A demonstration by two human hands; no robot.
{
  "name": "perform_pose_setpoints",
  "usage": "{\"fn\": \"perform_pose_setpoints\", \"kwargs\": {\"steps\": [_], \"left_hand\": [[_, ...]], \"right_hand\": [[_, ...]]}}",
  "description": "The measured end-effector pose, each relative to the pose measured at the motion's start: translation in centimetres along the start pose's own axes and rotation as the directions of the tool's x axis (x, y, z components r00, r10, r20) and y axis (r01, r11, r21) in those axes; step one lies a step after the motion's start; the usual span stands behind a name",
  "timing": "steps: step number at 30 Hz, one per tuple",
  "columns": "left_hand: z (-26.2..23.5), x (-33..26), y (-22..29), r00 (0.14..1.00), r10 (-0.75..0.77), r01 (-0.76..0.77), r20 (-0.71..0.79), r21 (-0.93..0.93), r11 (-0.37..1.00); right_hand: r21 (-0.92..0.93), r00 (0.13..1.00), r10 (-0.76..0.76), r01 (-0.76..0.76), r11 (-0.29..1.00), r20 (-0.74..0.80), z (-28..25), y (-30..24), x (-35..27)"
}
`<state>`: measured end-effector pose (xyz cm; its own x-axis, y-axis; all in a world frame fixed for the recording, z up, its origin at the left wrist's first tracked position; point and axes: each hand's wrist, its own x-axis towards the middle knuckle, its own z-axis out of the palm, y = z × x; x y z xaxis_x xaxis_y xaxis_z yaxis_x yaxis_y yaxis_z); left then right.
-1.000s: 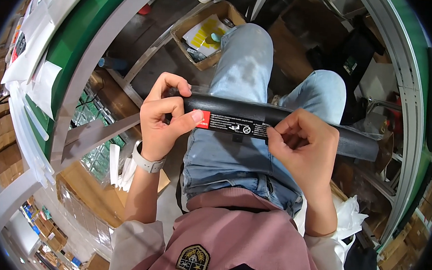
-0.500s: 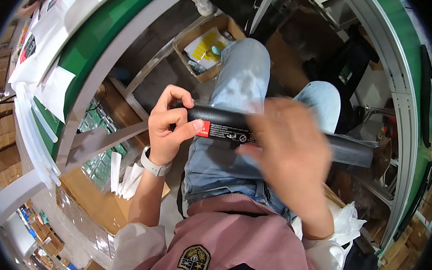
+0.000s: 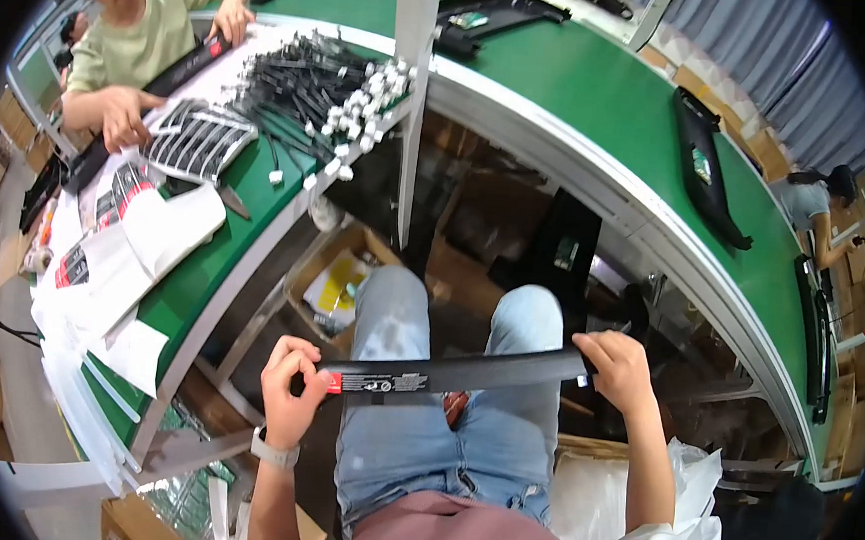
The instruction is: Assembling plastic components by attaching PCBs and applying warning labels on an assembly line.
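Observation:
A long black plastic housing (image 3: 491, 372) spans the space above my thighs, held roughly level between my hands. My left hand (image 3: 292, 386) pinches its left end with thumb and fingers, close to the red corner of a black warning label (image 3: 385, 382). At the far right end, my right hand (image 3: 621, 372) grips the tip of the housing, thumb and fingers closed. The label lies on the side facing me, and its print is small. A white watch strap (image 3: 274, 450) circles my left wrist.
On the green bench (image 3: 566, 89) lie black housings (image 3: 705, 169) and a pile of black cables with white connectors (image 3: 335, 93). Across it, a person (image 3: 148, 39) handles another housing. A cardboard box (image 3: 316, 287) stands beyond my knees, and white plastic bags (image 3: 683, 488) lie at my right.
My right hand, blurred over the middle of the housing before, is now at its right end. The left hand keeps its end. My view has lifted, showing more of the bench.

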<state>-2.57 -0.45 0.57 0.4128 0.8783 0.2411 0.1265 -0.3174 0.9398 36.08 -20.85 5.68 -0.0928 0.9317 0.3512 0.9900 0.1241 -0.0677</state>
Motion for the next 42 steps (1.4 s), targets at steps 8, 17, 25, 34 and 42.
{"fn": "perform_pose_setpoints", "kwargs": {"steps": [8,17,25,34,42], "left_hand": [[2.2,4.5,17.4,0.447,0.775,-0.345,0.447,-0.713,0.610],[5.6,7.6,24.4,0.279,0.921,-0.098,0.273,-0.946,0.310],[5.6,10.1,20.2,0.326,0.917,-0.066,0.231,-0.962,0.266],[8.0,9.6,20.1,0.391,0.876,-0.035,0.282,-0.946,0.321],[19.4,10.4,12.8,0.684,0.279,0.395,0.674,-0.664,0.635]], "right_hand": [[0.202,0.679,0.725,-0.698,0.686,-0.117,-11.3,2.6,-6.8],[0.683,0.462,0.858,-0.554,0.476,-0.223,-7.3,20.8,11.9],[0.127,0.376,0.801,-0.867,0.481,-0.466,0.3,32.3,22.7],[-0.308,0.762,0.642,-0.633,0.711,-0.085,-9.0,27.4,7.1],[-0.368,0.908,0.241,-0.365,0.855,-0.342,-8.4,15.3,5.3]]}}
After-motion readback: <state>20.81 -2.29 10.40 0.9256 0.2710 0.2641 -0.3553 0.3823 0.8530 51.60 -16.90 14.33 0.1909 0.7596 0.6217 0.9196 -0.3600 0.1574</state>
